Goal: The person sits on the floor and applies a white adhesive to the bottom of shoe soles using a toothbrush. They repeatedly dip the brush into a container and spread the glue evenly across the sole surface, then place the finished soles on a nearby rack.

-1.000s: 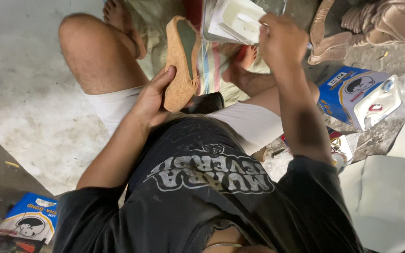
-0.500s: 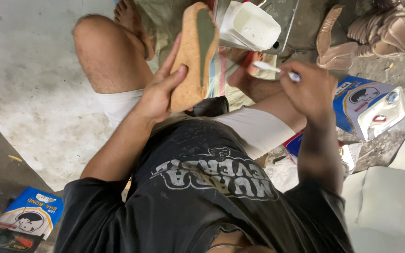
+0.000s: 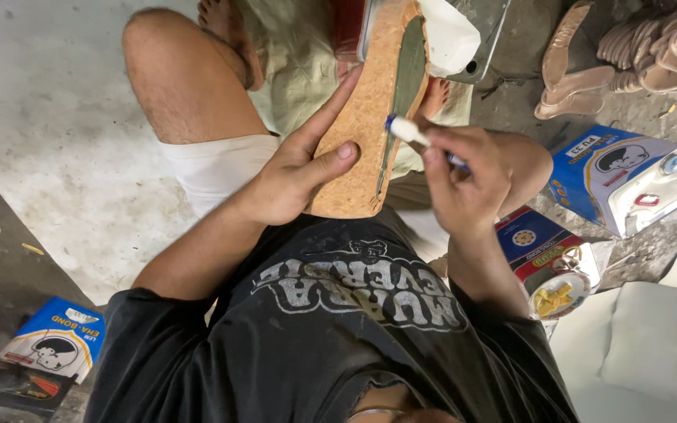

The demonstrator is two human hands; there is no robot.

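Here, seen from the head camera:
Left hand point(image 3: 295, 176): clasps the cork shoe sole point(image 3: 370, 117) from its left side, thumb pressed on the cork face, fingers reaching up along the edge.
Sole: held tilted over the person's lap, heel end toward the body, a dark green strip running down its middle.
Right hand point(image 3: 464, 176): pinched around a small brush point(image 3: 413, 135), whose white tip touches the sole's right edge.
Floor point(image 3: 33, 117): bare concrete, with a blue-and-white glue can point(image 3: 620, 176) to the right and tan soles point(image 3: 581, 70) beyond it.
Near left: a blue glue box point(image 3: 56, 345).
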